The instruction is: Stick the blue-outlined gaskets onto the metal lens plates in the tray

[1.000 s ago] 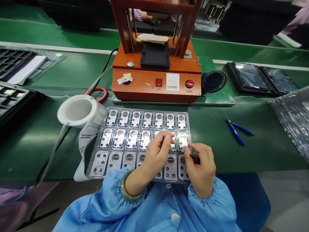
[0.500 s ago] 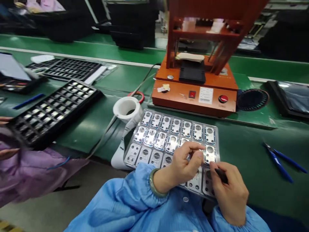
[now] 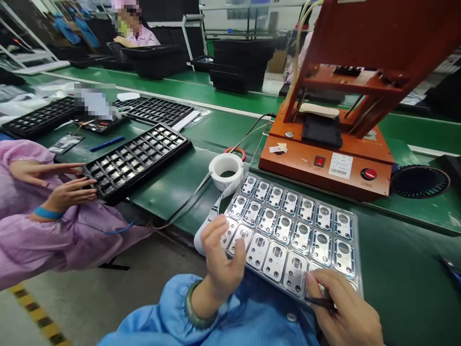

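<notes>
A clear plastic tray (image 3: 356,226) lies before me, holding rows of silver metal plates (image 3: 285,226), each with a round disc and small dark holes. Over its left end is my left hand (image 3: 223,259), thumb and fingers apart with nothing visible between them. Close behind those fingers, a white printed strip (image 3: 207,228) hangs from a white roll (image 3: 226,168). My right hand (image 3: 347,307) is closed around a slim black tool (image 3: 320,302) at the tray's near right edge. Its tip points left, and its exact kind is unclear.
Behind the tray stands an orange press machine (image 3: 324,158) with a red button. A co-worker's hands (image 3: 72,192) touch a black compartment tray (image 3: 144,163) at left. Blue-handled pliers (image 3: 450,271) lie at the right edge, partly out of view. Black bins (image 3: 241,62) stand beyond.
My view has swung left. My left hand has moved from the tray's right side to its left end, its fingers opening. The right hand has shifted toward the tray's near edge, still holding the black tool.
</notes>
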